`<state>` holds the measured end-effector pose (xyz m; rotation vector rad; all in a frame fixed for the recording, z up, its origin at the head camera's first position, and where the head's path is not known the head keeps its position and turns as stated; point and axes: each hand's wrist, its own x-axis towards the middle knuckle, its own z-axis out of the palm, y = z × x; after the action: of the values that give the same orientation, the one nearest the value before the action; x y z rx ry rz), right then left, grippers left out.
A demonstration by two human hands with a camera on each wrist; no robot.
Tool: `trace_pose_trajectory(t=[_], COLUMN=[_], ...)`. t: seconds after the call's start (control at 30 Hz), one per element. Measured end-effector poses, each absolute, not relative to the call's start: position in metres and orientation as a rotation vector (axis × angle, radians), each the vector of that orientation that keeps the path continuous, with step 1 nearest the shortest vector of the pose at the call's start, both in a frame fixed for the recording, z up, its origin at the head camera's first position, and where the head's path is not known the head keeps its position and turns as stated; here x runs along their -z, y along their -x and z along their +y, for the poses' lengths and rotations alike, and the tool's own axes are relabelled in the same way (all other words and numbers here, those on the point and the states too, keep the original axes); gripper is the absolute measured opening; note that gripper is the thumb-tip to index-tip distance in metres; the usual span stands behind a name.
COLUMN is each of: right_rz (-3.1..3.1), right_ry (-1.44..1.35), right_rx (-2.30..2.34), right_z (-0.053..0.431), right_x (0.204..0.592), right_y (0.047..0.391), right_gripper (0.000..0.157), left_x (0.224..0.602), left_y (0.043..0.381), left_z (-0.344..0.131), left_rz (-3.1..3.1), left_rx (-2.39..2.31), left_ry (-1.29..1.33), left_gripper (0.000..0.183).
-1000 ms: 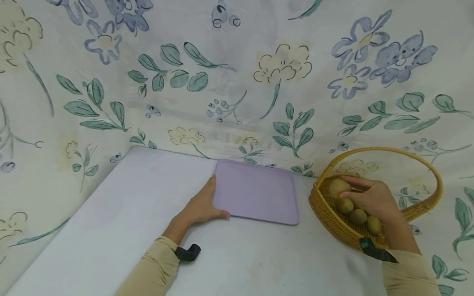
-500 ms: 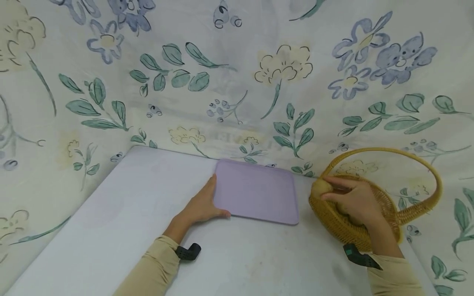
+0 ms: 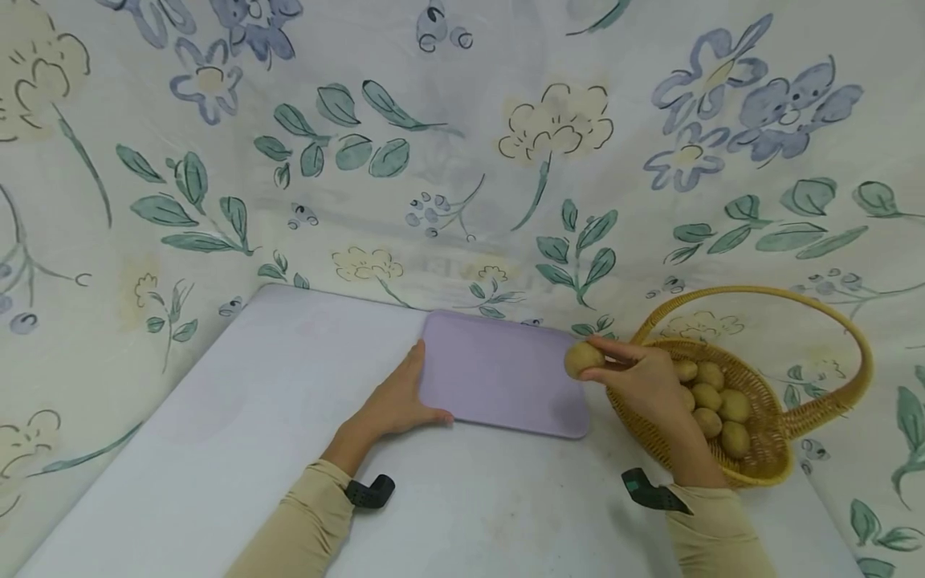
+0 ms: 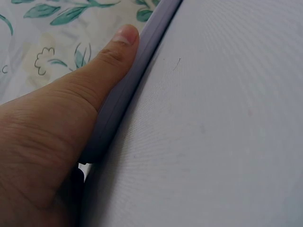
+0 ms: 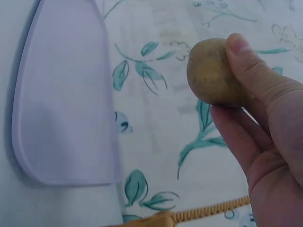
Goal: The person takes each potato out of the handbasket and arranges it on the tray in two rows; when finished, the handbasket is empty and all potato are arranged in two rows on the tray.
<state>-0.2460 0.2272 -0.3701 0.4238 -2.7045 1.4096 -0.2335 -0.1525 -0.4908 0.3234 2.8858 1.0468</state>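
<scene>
My right hand (image 3: 654,389) pinches a round, tan potato (image 3: 584,361) between thumb and fingers. In the head view the potato overlaps the right edge of a lilac rectangular tray (image 3: 499,373). The right wrist view shows the thumb on top of the potato (image 5: 213,73) and fingers beneath. At the tray's left end, my left hand (image 3: 386,405) rests spread around the near corner, fingers along the left edge. Its straight thumb (image 4: 113,56) lies against the tray's front side. Several more potatoes (image 3: 735,405) lie in a wicker basket (image 3: 776,461), partly hidden behind my right hand.
The basket's tall arched handle (image 3: 860,353) rises at the right, close to my right forearm. Both tray and basket stand on a white table (image 3: 462,506). Floral cloth (image 3: 462,201) hangs directly behind the table and along its sides.
My right hand has lifted the potato out of the basket and moved left with it to the tray's right edge. The left hand stays in place at the tray.
</scene>
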Motion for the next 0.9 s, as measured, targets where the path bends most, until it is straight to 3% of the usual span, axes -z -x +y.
trace_pose_trajectory(t=[0.37, 0.9], right_rz=[-2.625, -2.573], right_ry=[-0.506, -0.385], right_rx=[-1.482, -1.727], right_z=[0.189, 0.146], right_x=[0.372, 0.385], right_y=[0.266, 0.283], right_gripper=[0.055, 0.059], left_x=[0.487, 0.486], left_y=[0.234, 0.23], left_z=[-0.153, -0.15], left_rz=[2.893, 2.88], left_rx=[-1.028, -1.069], left_ry=[-0.309, -0.306], left_gripper=[0.15, 0.151])
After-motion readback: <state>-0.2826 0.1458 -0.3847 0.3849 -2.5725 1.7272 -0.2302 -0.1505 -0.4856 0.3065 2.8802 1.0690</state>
